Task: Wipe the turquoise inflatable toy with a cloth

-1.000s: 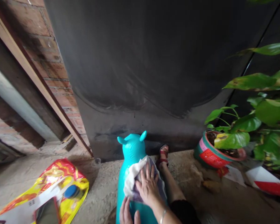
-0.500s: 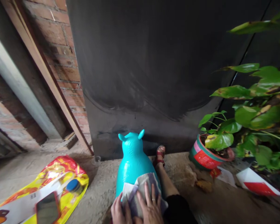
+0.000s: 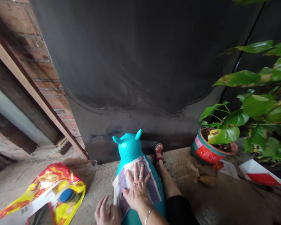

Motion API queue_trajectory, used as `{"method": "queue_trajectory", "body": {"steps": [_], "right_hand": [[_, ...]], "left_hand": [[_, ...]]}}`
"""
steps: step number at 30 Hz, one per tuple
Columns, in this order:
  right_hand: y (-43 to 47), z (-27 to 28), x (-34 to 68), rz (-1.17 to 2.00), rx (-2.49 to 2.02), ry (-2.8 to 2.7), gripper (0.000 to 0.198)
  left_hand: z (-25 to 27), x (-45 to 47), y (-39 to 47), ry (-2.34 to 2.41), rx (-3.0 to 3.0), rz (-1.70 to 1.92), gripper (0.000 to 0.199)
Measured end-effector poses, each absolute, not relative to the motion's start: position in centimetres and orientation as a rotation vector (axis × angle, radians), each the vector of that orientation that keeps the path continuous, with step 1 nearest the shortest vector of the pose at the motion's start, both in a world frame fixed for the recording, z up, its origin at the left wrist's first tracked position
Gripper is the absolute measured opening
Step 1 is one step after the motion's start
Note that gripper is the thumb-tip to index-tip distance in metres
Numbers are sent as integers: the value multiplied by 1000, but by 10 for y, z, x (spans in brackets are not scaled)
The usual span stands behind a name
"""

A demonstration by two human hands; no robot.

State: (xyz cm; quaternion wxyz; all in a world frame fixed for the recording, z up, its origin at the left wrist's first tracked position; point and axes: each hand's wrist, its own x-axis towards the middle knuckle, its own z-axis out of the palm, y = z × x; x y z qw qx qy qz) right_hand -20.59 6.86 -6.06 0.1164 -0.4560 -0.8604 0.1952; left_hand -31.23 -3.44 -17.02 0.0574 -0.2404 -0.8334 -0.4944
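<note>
R hand (image 3: pixel 136 191) lies flat, fingers spread, palm down on a purple-and-white cloth (image 3: pixel 123 184), pressing it onto the back of a teal inflatable animal toy (image 3: pixel 130 150). Not clamped on the cloth, just pushing it against the toy. A bracelet and a ring show on that hand. L hand (image 3: pixel 105 212) sits at the bottom edge, fingers loose and apart, resting at the toy's left flank right at the cloth's lower edge; holds nothing that I can see.

Change vs half a sec ago: cloth and R hand were low on the toy's back near the frame bottom, both hands on the cloth; now the cloth is higher, up toward the neck, and spread wider, and L hand is off it. A sec ago it was also high, so the cloth goes up and down: looks like wiping strokes in progress, back partly covered, head not touched.

Toy stands on the concrete floor (image 3: pixel 100 184), ears pointing up, facing a dark metal door (image 3: pixel 140 62). Person's leg and red sandal (image 3: pixel 158 153) just right of it. Left: a yellow-red plastic bag (image 3: pixel 49 190) w/ a blue-capped item on it. Right: red-green plant pot (image 3: pixel 209 151), leafy plant (image 3: pixel 259 106). Far left, brick wall (image 3: pixel 49 78).
</note>
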Motion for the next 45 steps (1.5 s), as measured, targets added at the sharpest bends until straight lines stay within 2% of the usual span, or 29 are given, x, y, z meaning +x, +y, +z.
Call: {"method": "queue_trajectory", "body": {"steps": [4,7,10,13,16,21,24,30,36,41,45], "right_hand": [[52,-60,-195,590,-1294,-2549,69],[26,-74,-182,584,-1339,-2546,55],[-1,-101,-165,503,-1435,-2525,44],[-11,-128,-142,426,-1499,-2496,50],[-1,-142,-128,473,-1493,-2499,55],[39,-138,-148,345,-1498,-2487,58],[68,-127,-171,298,-1388,-2499,58],[104,-111,-196,390,-1340,-2508,56],[79,-106,-187,392,-1386,-2445,60],[22,-141,-155,287,-1465,-2416,60],[7,-173,-114,312,-1422,-2301,52]], "left_hand": [[-167,-307,-42,-2376,-1063,-1514,41],[-170,-292,-47,-2410,-1263,-1551,41],[-181,-273,-51,-2448,-1217,-1619,44],[-193,-259,-54,-2513,-1226,-1599,48],[-194,-249,-47,-2675,-1285,-1308,57],[-162,-241,-12,-2830,-1204,-484,60],[-140,-255,17,-2911,-1297,-320,59],[-127,-280,50,-3002,-1266,-340,64],[-109,-273,30,-3034,-1363,-365,59],[-121,-248,-17,-2963,-1415,-244,51],[-140,-233,-38,-2963,-1401,-231,54]]}}
